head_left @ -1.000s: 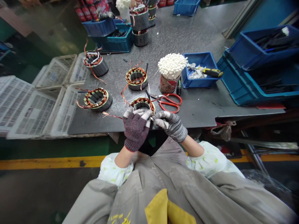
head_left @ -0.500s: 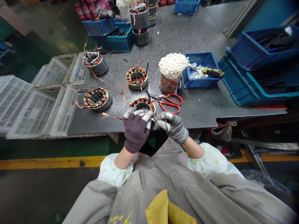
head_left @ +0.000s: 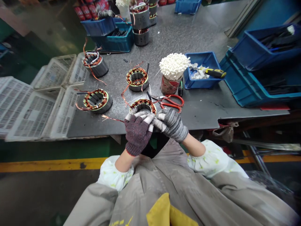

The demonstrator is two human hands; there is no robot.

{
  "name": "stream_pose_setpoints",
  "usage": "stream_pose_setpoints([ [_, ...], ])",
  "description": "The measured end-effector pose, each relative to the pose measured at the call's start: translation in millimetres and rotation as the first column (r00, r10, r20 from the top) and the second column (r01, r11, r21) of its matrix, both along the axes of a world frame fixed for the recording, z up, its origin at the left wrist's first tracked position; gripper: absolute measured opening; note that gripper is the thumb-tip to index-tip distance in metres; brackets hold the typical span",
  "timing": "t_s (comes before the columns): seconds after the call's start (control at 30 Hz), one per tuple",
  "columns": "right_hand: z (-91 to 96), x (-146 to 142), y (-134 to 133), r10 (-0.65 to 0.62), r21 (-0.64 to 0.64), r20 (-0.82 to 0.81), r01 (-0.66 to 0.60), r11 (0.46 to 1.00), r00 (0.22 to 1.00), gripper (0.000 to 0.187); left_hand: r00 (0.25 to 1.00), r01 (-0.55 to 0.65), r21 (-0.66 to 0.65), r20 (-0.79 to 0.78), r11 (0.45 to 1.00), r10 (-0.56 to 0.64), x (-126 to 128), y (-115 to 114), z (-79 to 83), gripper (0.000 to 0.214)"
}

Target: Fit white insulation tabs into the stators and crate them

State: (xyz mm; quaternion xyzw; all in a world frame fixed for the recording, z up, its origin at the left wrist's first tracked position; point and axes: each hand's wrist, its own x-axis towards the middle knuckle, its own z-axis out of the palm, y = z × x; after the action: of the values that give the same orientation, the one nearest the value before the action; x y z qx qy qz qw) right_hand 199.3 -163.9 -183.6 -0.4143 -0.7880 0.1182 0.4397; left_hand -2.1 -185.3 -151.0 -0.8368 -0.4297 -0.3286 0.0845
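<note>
Recording the copper-wound stator (head_left: 142, 106) standing on end near the worktop's (head_left: 199, 117) front edge, bore upright, directly ahead of both hands. We find the left hand (head_left: 137, 133), in a maroon knit glove, the nearer: its grip is narrow, fingers (head_left: 141, 115) curled over the stator's near rim, though we cannot tell whether they clamp it. The right hand (head_left: 171, 124), in a grey knit glove, sits just right of the stator, fingertips meeting the left's; anything pinched there is hidden. A copper lead wire (head_left: 113, 118) runs off leftward. Red-handled scissors (head_left: 170, 102) lie just beyond the right hand.
</note>
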Motion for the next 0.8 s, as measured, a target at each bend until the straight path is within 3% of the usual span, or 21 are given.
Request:
stream_pose_setpoints([
  [0.07, 11.7, -0.9, -2.5, -0.024, 0.027, -0.047, 0.025, 0.999, 0.999, 0.048, 0.999, -0.036, -0.032, 0.013, 0.999, 0.036, 1.9, 0.3, 0.2, 0.031],
  [0.13, 25.3, 2.5, -6.8, -0.05, 0.038, -0.237, 0.061, 0.997, 0.97, 0.047, 0.998, -0.053, -0.069, 0.028, 0.996, 0.055, 3.6, 0.0, 1.3, 0.029],
  [0.23, 43.3, 13.4, -11.2, -0.112, -0.035, -0.533, 0.11, 0.993, 0.839, 0.042, 0.998, -0.055, -0.108, 0.036, 0.993, 0.059, 4.9, -0.7, 3.2, 0.027],
  [0.27, 46.6, 16.8, -10.7, -0.089, -0.08, -0.537, 0.054, 0.995, 0.839, 0.042, 0.998, -0.061, -0.109, 0.029, 0.992, 0.064, 4.8, -1.0, 3.5, 0.027],
  [0.33, 47.5, 21.0, -6.9, 0.071, -0.193, -0.397, -0.159, 0.968, 0.915, 0.046, 0.998, -0.068, -0.099, 0.003, 0.993, 0.069, 3.9, -1.6, 3.1, 0.027],
  [0.4, 41.6, 21.5, -1.4, 0.274, -0.326, -0.24, -0.343, 0.881, 0.931, 0.053, 0.997, -0.079, -0.076, -0.006, 0.994, 0.078, 1.7, -2.8, 0.9, 0.028],
  [0.43, 37.1, 20.6, 0.8, 0.309, -0.362, -0.237, -0.378, 0.852, 0.921, 0.055, 0.996, -0.087, -0.064, 0.001, 0.994, 0.087, 0.1, -3.5, -1.0, 0.028],
  [0.5, 27.6, 16.8, 2.5, 0.245, -0.389, -0.375, -0.392, 0.834, 0.894, 0.053, 0.994, -0.104, -0.044, 0.015, 0.994, 0.105, -3.7, -4.8, -5.5, 0.026],
  [0.6, 15.8, 8.1, -4.8, 0.051, -0.475, -0.591, -0.398, 0.785, 0.805, 0.051, 0.994, -0.108, -0.022, 0.008, 0.994, 0.108, -10.2, -4.1, -11.5, 0.021],
  [0.7, 9.4, 1.9, -22.7, -0.059, -0.562, -0.639, -0.413, 0.717, 0.767, 0.055, 0.996, -0.09, -0.046, 0.007, 0.995, 0.09, -15.4, -0.8, -12.6, 0.019],
  [0.8, 10.9, 1.7, -36.9, -0.064, -0.533, -0.595, -0.334, 0.778, 0.801, 0.055, 0.999, -0.033, -0.096, 0.02, 0.995, 0.036, -13.7, -1.4, -10.4, 0.018],
])
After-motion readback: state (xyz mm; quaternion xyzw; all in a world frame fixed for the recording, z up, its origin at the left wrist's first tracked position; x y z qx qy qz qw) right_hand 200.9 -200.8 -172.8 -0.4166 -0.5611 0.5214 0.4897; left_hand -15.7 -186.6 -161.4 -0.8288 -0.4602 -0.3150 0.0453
